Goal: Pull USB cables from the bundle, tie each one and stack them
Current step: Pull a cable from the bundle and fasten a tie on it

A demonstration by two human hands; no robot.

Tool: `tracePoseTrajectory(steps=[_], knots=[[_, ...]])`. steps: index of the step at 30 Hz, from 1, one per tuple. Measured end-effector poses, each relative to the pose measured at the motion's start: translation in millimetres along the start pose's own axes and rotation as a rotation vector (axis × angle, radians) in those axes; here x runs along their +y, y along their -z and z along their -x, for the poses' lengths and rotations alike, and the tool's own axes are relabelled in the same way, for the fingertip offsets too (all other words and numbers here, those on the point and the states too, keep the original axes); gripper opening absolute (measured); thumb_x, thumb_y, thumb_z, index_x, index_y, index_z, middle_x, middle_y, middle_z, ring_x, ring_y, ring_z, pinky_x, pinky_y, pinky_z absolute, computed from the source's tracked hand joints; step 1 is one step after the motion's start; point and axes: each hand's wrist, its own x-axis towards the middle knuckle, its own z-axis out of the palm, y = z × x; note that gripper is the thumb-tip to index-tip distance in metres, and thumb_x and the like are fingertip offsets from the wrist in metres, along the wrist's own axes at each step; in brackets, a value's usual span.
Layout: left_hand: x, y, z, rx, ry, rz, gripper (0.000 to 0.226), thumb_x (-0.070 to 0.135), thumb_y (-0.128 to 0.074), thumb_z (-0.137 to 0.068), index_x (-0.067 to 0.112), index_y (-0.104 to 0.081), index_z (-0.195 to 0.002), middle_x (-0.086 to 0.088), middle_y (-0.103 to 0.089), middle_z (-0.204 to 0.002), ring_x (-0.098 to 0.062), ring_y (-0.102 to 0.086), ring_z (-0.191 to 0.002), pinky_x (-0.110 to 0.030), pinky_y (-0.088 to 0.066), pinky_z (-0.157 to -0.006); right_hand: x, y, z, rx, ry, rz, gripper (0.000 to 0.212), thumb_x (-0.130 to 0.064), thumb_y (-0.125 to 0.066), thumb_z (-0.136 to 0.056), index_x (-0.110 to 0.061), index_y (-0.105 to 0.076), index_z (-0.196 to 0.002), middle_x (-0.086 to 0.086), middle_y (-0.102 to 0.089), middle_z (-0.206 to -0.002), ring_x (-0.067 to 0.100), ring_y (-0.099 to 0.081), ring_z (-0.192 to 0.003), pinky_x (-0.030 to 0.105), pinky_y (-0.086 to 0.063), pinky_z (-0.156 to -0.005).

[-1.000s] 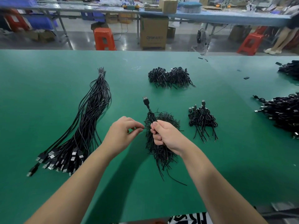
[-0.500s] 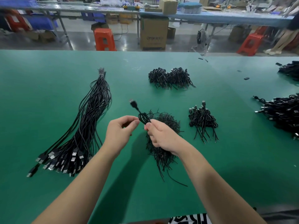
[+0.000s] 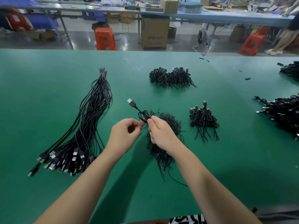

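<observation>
A coiled black USB cable (image 3: pixel 142 114) sits between my two hands, its plug pointing up and left. My right hand (image 3: pixel 159 133) pinches the coil at its middle. My left hand (image 3: pixel 125 135) pinches the same coil from the left with thumb and fingertips. Under my right hand lies a pile of thin black twist ties (image 3: pixel 166 143). The long bundle of loose USB cables (image 3: pixel 84 126) lies to the left, plugs fanned toward me. A small stack of tied cables (image 3: pixel 203 121) rests to the right.
A larger heap of tied cables (image 3: pixel 171 77) lies farther back on the green table (image 3: pixel 48 94). More black cable heaps (image 3: pixel 283 113) sit at the right edge. Beyond the table stand orange stools, a cardboard box and another bench.
The coiled cable has tilted and shifted left, its plug now pointing up-left. My left hand has closed in on the coil and both hands now pinch it.
</observation>
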Motion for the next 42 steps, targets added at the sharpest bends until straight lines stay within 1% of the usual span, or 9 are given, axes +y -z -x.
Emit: tracePoseTrajectory(steps=[3,7,13,15,18,24,31,35,42], knots=[[3,2,6,0.087,-0.204,-0.333,0.001,0.018,-0.070,-0.086,0.018,-0.070,-0.087,0.004,-0.057,-0.086,-0.013,-0.053,-0.073,-0.029,-0.044,-0.066,-4,2,1,-0.005,-0.038,-0.108,0.032,-0.029,-0.036,-0.108,-0.018,-0.064,-0.098,-0.006,-0.035,-0.065,0.006,-0.029,-0.045,0.022,-0.028,-0.043],[4,7,8,0.269,-0.597,-0.659,0.006,0.011,-0.069,-0.084,0.008,-0.065,-0.080,-0.007,-0.056,-0.082,-0.030,-0.056,-0.076,-0.037,-0.043,-0.061,-8,1,3,-0.015,-0.121,-0.160,0.034,-0.027,-0.036,-0.108,-0.017,-0.039,-0.076,-0.004,-0.031,-0.064,0.008,-0.024,-0.045,0.022,-0.024,-0.042],[9,10,2,0.156,-0.938,-0.687,0.023,-0.009,-0.059,-0.081,0.008,-0.068,-0.093,-0.009,-0.066,-0.102,-0.029,-0.062,-0.113,-0.040,-0.041,-0.103,-16,0,6,-0.161,-0.207,-0.130,0.028,-0.027,-0.040,-0.101,-0.023,-0.044,-0.073,-0.014,-0.036,-0.051,0.009,-0.024,-0.044,0.020,-0.019,-0.044],[10,12,-1,0.127,-0.878,-0.641,0.023,-0.011,-0.066,-0.078,0.008,-0.069,-0.090,-0.004,-0.070,-0.102,-0.024,-0.068,-0.099,-0.038,-0.043,-0.103,-17,0,7,-0.213,-0.216,-0.169,0.031,-0.031,-0.040,-0.105,-0.022,-0.044,-0.076,-0.012,-0.033,-0.053,0.008,-0.021,-0.045,0.021,-0.017,-0.042],[12,15,-2,0.129,-0.692,-0.524,0.009,0.004,-0.064,-0.087,0.012,-0.068,-0.088,0.004,-0.072,-0.090,-0.023,-0.066,-0.078,-0.038,-0.041,-0.080,-17,-3,10,-0.248,-0.210,-0.235,0.033,-0.031,-0.036,-0.109,-0.019,-0.042,-0.079,-0.007,-0.029,-0.058,0.009,-0.016,-0.046,0.021,-0.015,-0.039],[26,11,1,0.121,-0.316,-0.282,0.011,0.008,-0.063,-0.093,0.015,-0.068,-0.086,0.009,-0.066,-0.078,-0.009,-0.047,-0.072,-0.032,-0.035,-0.075,-14,-10,15,-0.156,-0.147,-0.290,0.034,-0.026,-0.035,-0.108,-0.019,-0.040,-0.075,-0.006,-0.031,-0.064,0.006,-0.021,-0.045,0.019,-0.020,-0.042],[36,13,-3,0.067,-0.039,-0.236,0.016,0.016,-0.066,-0.091,0.028,-0.069,-0.079,0.014,-0.066,-0.071,-0.012,-0.062,-0.073,-0.026,-0.047,-0.069,-14,-4,19,-0.073,0.288,0.494,0.032,-0.032,-0.032,-0.105,-0.020,-0.036,-0.076,-0.005,-0.043,-0.064,0.018,-0.040,-0.060,0.042,-0.032,-0.061],[33,20,-9,-0.047,0.061,-0.216,0.021,0.024,-0.072,-0.087,0.033,-0.066,-0.069,0.018,-0.065,-0.063,0.004,-0.056,-0.059,-0.012,-0.036,-0.054,-11,2,20,-0.088,0.352,0.670,0.030,-0.030,-0.032,-0.107,-0.022,-0.035,-0.078,-0.007,-0.043,-0.065,0.021,-0.043,-0.059,0.039,-0.031,-0.061],[34,25,-6,0.072,0.064,-0.248,0.034,0.048,-0.067,-0.088,0.022,-0.073,-0.068,0.005,-0.067,-0.072,-0.014,-0.061,-0.070,-0.021,-0.045,-0.065,-5,1,17,-0.049,0.379,0.823,0.027,-0.029,-0.034,-0.108,-0.018,-0.036,-0.083,-0.007,-0.041,-0.065,0.026,-0.046,-0.058,0.036,-0.029,-0.060]])
